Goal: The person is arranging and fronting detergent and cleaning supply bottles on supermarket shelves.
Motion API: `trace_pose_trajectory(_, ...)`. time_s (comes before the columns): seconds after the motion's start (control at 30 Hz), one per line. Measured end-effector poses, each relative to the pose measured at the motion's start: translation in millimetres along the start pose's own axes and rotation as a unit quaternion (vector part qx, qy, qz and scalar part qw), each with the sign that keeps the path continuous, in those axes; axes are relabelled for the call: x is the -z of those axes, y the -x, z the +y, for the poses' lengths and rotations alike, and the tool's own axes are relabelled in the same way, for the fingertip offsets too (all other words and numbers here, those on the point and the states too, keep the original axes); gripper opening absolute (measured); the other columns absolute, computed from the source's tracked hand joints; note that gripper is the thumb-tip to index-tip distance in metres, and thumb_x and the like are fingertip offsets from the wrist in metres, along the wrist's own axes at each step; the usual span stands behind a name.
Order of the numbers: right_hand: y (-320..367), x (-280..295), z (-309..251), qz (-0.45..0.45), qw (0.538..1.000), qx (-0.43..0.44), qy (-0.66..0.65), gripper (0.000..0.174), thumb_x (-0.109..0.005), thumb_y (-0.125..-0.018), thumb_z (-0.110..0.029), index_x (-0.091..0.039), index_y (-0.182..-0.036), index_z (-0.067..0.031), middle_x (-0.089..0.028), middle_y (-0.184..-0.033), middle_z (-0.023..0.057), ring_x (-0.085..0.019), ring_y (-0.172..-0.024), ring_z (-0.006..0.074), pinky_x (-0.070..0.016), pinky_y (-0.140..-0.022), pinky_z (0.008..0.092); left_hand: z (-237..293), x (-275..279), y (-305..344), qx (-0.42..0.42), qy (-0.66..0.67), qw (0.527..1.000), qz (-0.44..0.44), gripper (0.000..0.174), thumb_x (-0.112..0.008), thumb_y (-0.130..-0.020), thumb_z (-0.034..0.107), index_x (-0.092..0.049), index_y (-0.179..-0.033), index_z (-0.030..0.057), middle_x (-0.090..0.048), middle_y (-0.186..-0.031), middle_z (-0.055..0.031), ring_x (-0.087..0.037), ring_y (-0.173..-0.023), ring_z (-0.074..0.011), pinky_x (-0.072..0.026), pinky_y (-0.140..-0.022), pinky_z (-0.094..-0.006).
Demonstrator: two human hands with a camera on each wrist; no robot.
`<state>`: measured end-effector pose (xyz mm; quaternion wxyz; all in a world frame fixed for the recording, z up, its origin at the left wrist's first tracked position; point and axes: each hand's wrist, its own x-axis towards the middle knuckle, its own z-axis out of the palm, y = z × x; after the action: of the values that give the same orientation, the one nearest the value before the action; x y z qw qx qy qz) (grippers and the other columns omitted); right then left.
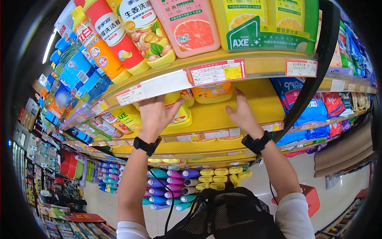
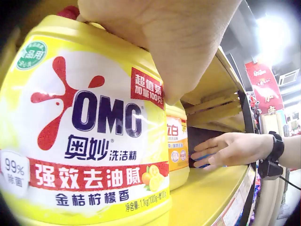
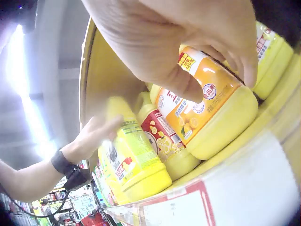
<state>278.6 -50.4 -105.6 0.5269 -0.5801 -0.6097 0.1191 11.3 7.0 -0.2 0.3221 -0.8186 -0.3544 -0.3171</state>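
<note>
My left hand (image 1: 154, 115) reaches under the upper shelf lip and grips the top of a yellow OMO dish soap bottle (image 2: 89, 127). Its thumb lies along the bottle's shoulder, while the other fingertips are hidden. In the right wrist view that hand (image 3: 91, 139) is blurred at the bottle's top. My right hand (image 1: 243, 115) is held beside an orange-labelled dish soap bottle (image 1: 213, 92), thumb and fingers apart. From the left wrist view, the right hand's fingers (image 2: 218, 148) look nearly straight. A red-labelled yellow bottle (image 3: 162, 136) stands between these two bottles.
Above hangs the upper shelf's price-tag strip (image 1: 167, 83), with large detergent bottles (image 1: 193, 32) over it. A dark shelf post (image 1: 308, 93) rises at the right, beside blue bags (image 1: 304, 107). Colourful bottles (image 1: 173, 185) stand lower down. A red box (image 1: 310, 201) is on the floor.
</note>
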Motion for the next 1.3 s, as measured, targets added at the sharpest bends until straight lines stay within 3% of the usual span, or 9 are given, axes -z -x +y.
trace_pose_trajectory(0.17, 20, -9, -13, -0.035, 0.999, 0.021, -0.035, 0.073, -0.067, -0.083, -0.009, -0.03, -0.144, 0.009, -0.042, -0.14, 0.0316, -0.042, -0.131, 0.0457, -0.0377, -0.11, 0.0423, 21, 6, -9, 0.005, 0.035, 0.999, -0.004, 0.071, -0.076, -0.079, 0.048, -0.057, -0.13, 0.0022, -0.058, -0.124, -0.0224, -0.052, -0.117, -0.0419, -0.0367, -0.101, -0.053)
trace_pose_trajectory(0.37, 29, -5, -23, -0.101, 0.995, -0.012, -0.024, 0.084, -0.074, -0.082, -0.02, -0.028, -0.144, 0.0107, -0.044, -0.139, 0.0308, -0.045, -0.131, 0.0425, -0.0391, -0.109, 0.0413, 70, 7, -29, -0.02, 0.062, 0.998, 0.012, 0.069, -0.074, -0.079, 0.051, -0.059, -0.126, 0.0037, -0.061, -0.121, -0.018, -0.056, -0.113, -0.0364, -0.0386, -0.096, -0.0502)
trace_pose_trajectory(0.57, 33, 26, -25, -0.086, 0.993, -0.073, -0.034, 0.079, -0.078, -0.08, -0.021, -0.035, -0.138, 0.0088, -0.049, -0.132, 0.0299, -0.05, -0.125, 0.0408, -0.0427, -0.103, 0.0421, 136, 0, -54, -0.001, 0.12, 0.993, -0.021, 0.072, -0.073, -0.076, 0.055, -0.059, -0.126, 0.005, -0.063, -0.117, -0.0143, -0.059, -0.108, -0.0322, -0.0388, -0.091, -0.0512)
trace_pose_trajectory(0.7, 40, 52, -1, -0.017, 0.998, -0.061, -0.01, 0.061, -0.078, -0.078, -0.008, -0.043, -0.127, 0.0024, -0.058, -0.117, 0.0204, -0.059, -0.11, 0.0301, -0.0474, -0.094, 0.0383, 181, -6, -73, -0.012, 0.147, 0.989, -0.022, 0.082, -0.076, -0.071, 0.054, -0.054, -0.133, 0.0058, -0.06, -0.123, -0.0146, -0.055, -0.118, -0.0286, -0.0368, -0.095, -0.0539)
trace_pose_trajectory(0.8, 44, 64, 45, 0.033, 0.997, -0.058, -0.042, 0.054, -0.073, -0.08, 0.001, -0.044, -0.125, 0.0014, -0.058, -0.121, 0.0179, -0.059, -0.107, 0.0231, -0.0486, -0.091, 0.0346, 206, -20, -87, -0.036, 0.188, 0.981, 0.032, 0.086, -0.079, -0.068, 0.049, -0.051, -0.137, 0.0059, -0.057, -0.128, -0.016, -0.049, -0.126, -0.0297, -0.0356, -0.1, -0.0537)
trace_pose_trajectory(0.93, 40, 91, 51, 0.067, 0.997, -0.039, 0.02, 0.047, -0.069, -0.082, 0.004, -0.045, -0.122, -0.0001, -0.059, -0.112, 0.015, -0.059, -0.101, 0.0193, -0.0486, -0.086, 0.0316, 230, -32, -103, -0.044, 0.273, 0.961, 0.01, 0.071, -0.081, -0.066, 0.031, -0.056, -0.127, 0.0038, -0.063, -0.113, -0.0157, -0.058, -0.113, -0.0327, -0.0416, -0.095, -0.046)
trace_pose_trajectory(1.0, 32, 95, 53, 0.096, 0.993, -0.003, 0.061, 0.044, -0.067, -0.083, 0.003, -0.044, -0.121, -0.0008, -0.059, -0.103, 0.0124, -0.058, -0.097, 0.0186, -0.0475, -0.084, 0.0313, 233, -44, -111, -0.068, 0.276, 0.958, -0.025, 0.071, -0.08, -0.068, 0.038, -0.057, -0.125, 0.0028, -0.062, -0.117, -0.0173, -0.057, -0.113, -0.034, -0.0438, -0.093, -0.0461)
trace_pose_trajectory(1.1, 20, 99, 55, 0.088, 0.993, -0.061, 0.047, 0.05, -0.074, -0.078, 0.0, -0.046, -0.12, -0.0008, -0.057, -0.114, 0.0202, -0.058, -0.109, 0.0351, -0.0459, -0.093, 0.0382, 235, -63, -119, -0.082, 0.299, 0.949, -0.055, 0.061, -0.079, -0.071, 0.038, -0.062, -0.117, 0.0013, -0.064, -0.111, -0.0189, -0.061, -0.104, -0.0354, -0.0479, -0.086, -0.0451)
trace_pose_trajectory(1.3, -7, 89, 73, 0.104, 0.99, -0.082, 0.05, 0.058, -0.072, -0.08, -0.004, -0.042, -0.129, -0.0005, -0.056, -0.119, 0.0213, -0.056, -0.112, 0.0363, -0.0451, -0.095, 0.0394, 234, -85, -136, -0.032, 0.39, 0.91, -0.137, 0.037, -0.072, -0.081, 0.029, -0.067, -0.104, 0.0, -0.068, -0.092, -0.0188, -0.066, -0.086, -0.036, -0.0521, -0.076, -0.0441)
